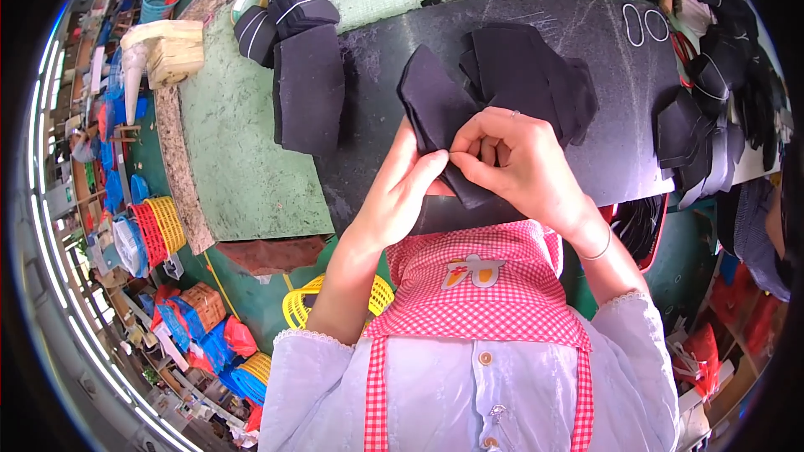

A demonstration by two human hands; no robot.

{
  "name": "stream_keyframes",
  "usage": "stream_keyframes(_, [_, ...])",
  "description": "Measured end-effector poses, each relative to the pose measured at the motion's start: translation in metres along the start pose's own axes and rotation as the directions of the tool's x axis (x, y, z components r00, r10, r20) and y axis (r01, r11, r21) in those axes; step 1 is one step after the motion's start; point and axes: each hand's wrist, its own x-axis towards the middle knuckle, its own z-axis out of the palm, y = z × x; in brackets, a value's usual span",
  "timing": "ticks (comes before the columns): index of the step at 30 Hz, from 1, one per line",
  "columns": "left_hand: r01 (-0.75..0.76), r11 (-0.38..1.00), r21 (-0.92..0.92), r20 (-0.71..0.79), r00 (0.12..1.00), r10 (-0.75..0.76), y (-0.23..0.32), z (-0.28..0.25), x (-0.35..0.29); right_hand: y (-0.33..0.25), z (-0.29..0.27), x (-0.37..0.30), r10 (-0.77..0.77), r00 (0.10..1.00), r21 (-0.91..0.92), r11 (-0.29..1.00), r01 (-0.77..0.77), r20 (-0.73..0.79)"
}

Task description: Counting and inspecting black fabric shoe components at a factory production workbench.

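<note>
A dark, stiff sheet-like piece [431, 88], cut with a pointed top, stands tilted in front of me. My left hand [394, 192] grips its left edge, thumb on the near face. My right hand [523, 159] is closed in a pinch at the piece's edge, its fingertips meeting the left thumb tip. Anything tiny between those fingertips is too small to make out. Just beyond my right hand lies a fanned pile of similar black pieces [523, 63] on the dark work mat [377, 67]. Another flat black stack [308, 92] rests to the left.
Banded black bundles [303, 2] and a tape roll [248, 2] sit far left. Two white elastic loops [643, 25] lie far right, near more black bundles [720, 67]. A wooden block with a horn-shaped tip [172, 50] juts from the table's left edge. A yellow basket [297, 305] stands below.
</note>
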Motion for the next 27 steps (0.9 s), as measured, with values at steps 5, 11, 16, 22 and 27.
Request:
stream_keyframes(5, [0.003,0.998,-0.067,-0.041,0.999,-0.005,-0.003,0.005,0.001,-0.002,-0.004,0.0,-0.06,0.997,-0.059,0.996,0.062,0.039])
stream_keyframes(11, [0.023,0.984,-0.176,0.06,0.998,-0.013,-0.01,-0.001,0.007,0.001,-0.001,0.001,-0.089,0.996,-0.065,0.994,0.089,0.009])
stream_keyframes(16, [0.011,0.993,-0.121,0.02,1.0,-0.009,-0.007,0.003,0.006,0.005,0.0,0.003,-0.063,0.998,-0.053,0.997,0.064,0.023])
stream_keyframes(22, [-0.028,0.998,-0.053,0.071,0.997,0.032,-0.008,0.002,0.001,0.019,-0.009,0.006,0.027,0.988,0.164,0.985,-0.052,0.151])
stream_keyframes(27, [-0.084,0.992,-0.094,0.061,0.994,0.09,-0.015,-0.011,0.001,0.027,-0.012,0.007,0.1,0.994,0.445,0.889,-0.111,0.047])
